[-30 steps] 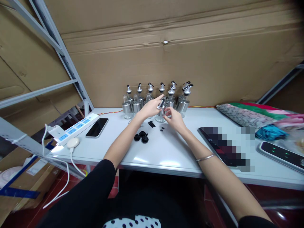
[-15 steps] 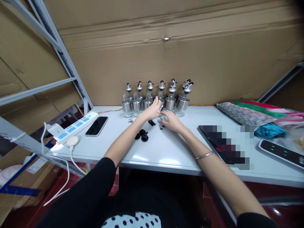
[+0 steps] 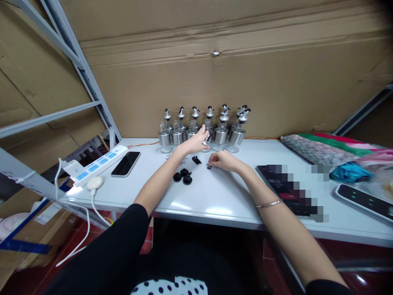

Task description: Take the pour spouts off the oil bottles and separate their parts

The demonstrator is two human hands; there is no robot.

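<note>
In front of the bottles (image 3: 220, 138), a spout (image 3: 206, 140) is held clamped in the fingers of the left hand (image 3: 195, 141), seemingly kept raised so that it can be reached from the right. Farther forward of the bottles, the bits (image 3: 209, 167) are met by the lowered fingertips of the right hand (image 3: 225, 160); whether one is gripped cannot be told. Before the bottles, levers (image 3: 196, 160) and stoppers (image 3: 186, 179) are grouped apart, probably so that each kind is easily picked.
</note>
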